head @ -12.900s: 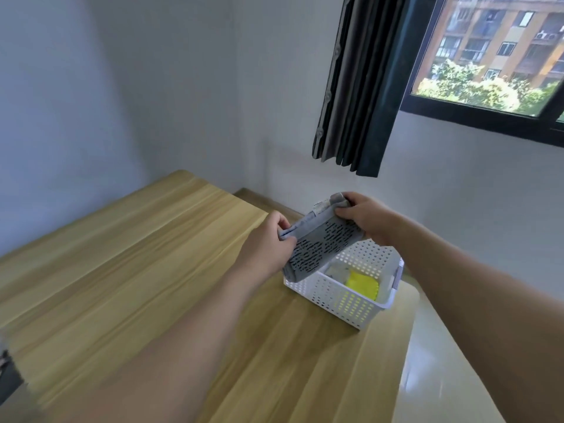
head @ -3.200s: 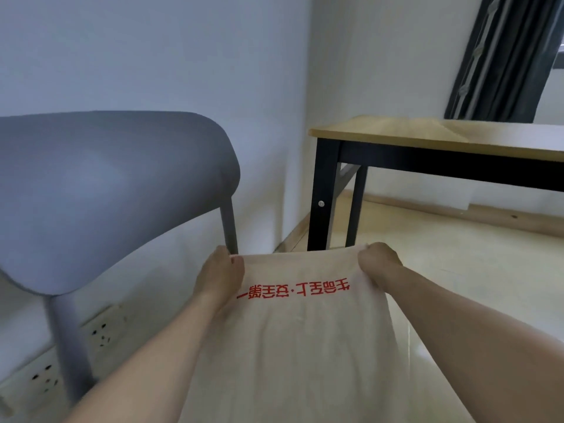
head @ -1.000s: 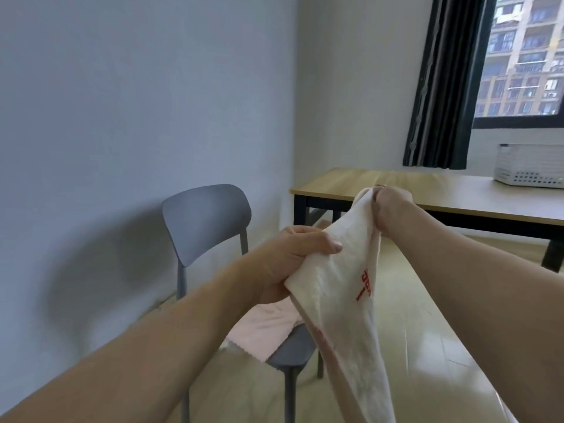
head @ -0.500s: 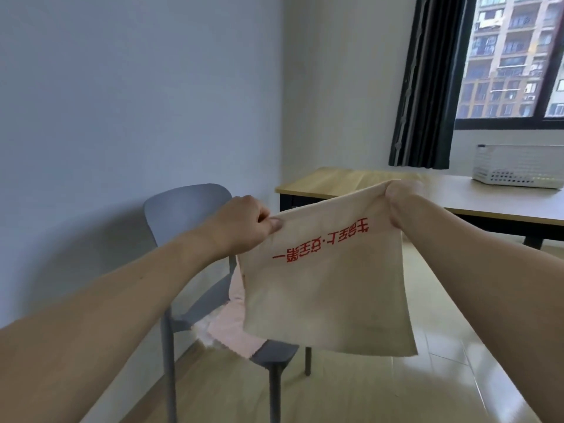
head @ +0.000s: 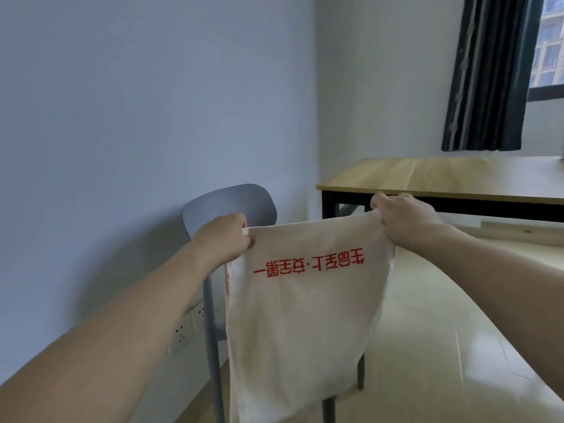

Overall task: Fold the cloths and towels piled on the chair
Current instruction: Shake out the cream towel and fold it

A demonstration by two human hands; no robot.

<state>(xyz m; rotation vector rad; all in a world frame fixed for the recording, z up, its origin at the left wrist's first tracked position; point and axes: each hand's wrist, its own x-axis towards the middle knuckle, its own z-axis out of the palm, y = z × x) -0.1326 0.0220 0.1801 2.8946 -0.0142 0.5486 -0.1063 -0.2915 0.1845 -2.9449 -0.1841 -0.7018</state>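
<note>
1. A white wall socket strip [head: 186, 326] sits low on the pale blue-grey wall [head: 137, 102] at the left, partly hidden behind the left forearm.
2. The grey plastic chair with a rounded backrest [head: 229, 203] stands against that wall; its seat is hidden behind the hanging cloth, so what lies on it cannot be seen.
3. The left hand [head: 224, 239] has its fingers curled and pinches the upper left corner of the cream rectangular cloth with a line of red printed characters [head: 299, 315].
4. The cloth hangs in the air in front of the chair, stretched flat along its top edge between the two hands, with the red characters running across just below that edge. Its lower part drapes down, and a second layer shows along the left and right sides.
5. The right hand [head: 403, 219] grips the upper right corner of the cloth with curled fingers, slightly higher than the left hand.
6. Behind the right hand stands a light wooden table with a black frame [head: 427, 178].
7. A dark pleated curtain [head: 494, 74] hangs above the table beside a window [head: 549, 41] at the right edge.
</note>
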